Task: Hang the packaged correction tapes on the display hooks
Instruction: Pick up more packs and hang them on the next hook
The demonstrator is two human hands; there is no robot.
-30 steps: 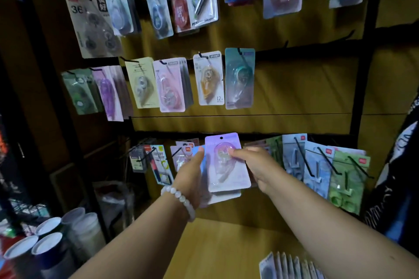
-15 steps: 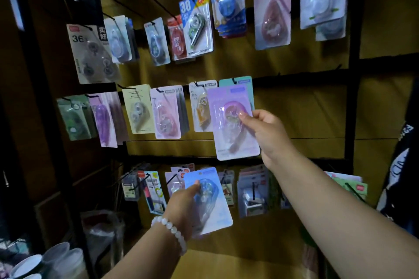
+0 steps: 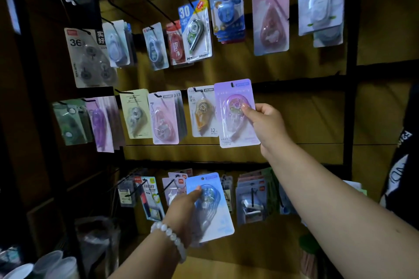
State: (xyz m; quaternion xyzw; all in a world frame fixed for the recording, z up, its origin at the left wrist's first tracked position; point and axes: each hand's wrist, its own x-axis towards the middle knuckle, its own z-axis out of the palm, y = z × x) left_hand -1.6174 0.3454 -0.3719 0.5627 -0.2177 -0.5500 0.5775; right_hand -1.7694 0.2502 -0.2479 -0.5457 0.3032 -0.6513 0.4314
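Mid-task, judging by the rack: many packs already on hooks, two in hand. Purple correction-tape pack held up at the middle rail, just right of the amber pack hanging there. Pinched at its right edge by the right hand, thumb across the clear blister, remaining fingers curled behind the card. Hang hole at the card's top level with the rail and showing dark; whether a hook passes through it cannot be told. Probably at the point of seating, not yet released.

Blue correction-tape pack well below the purple pack, in front of the bottom row of hung goods, tilted and on no hook. Gripped by the left hand, thumb pressed on the blister, other fingers hidden behind the card, beaded bracelet at the wrist.

Left to do, by estimate: let go of the purple pack once seated, then find a hook for the blue one. Further packs waiting elsewhere: none visible.
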